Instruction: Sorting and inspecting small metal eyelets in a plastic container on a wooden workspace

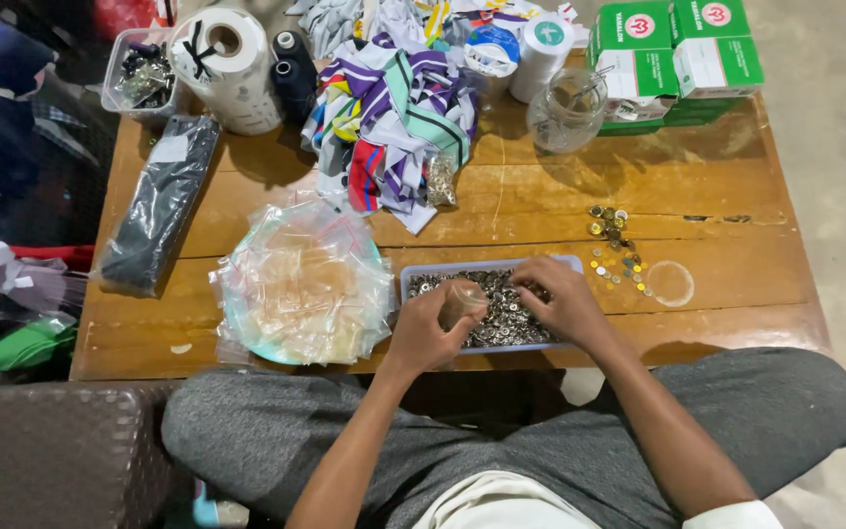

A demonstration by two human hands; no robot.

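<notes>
A shallow rectangular tray (411, 278) full of small metal snap buttons sits at the near edge of a low wooden table (540, 196). My left hand (423, 328) holds a small clear plastic bag (462, 299) over the tray's left part. My right hand (560, 299) rests in the tray with its fingers curled down among the buttons; whether it grips any I cannot tell. Loose gold and silver buttons (614, 250) lie scattered on the wood just right of the tray.
A pile of clear zip bags (301, 284) lies on a plate left of the tray. Farther back are colourful fabric strips (394, 108), a glass jar (565, 113), green and white boxes (678, 54), thread cones (291, 64), a white roll (227, 64) and a dark packet (159, 201).
</notes>
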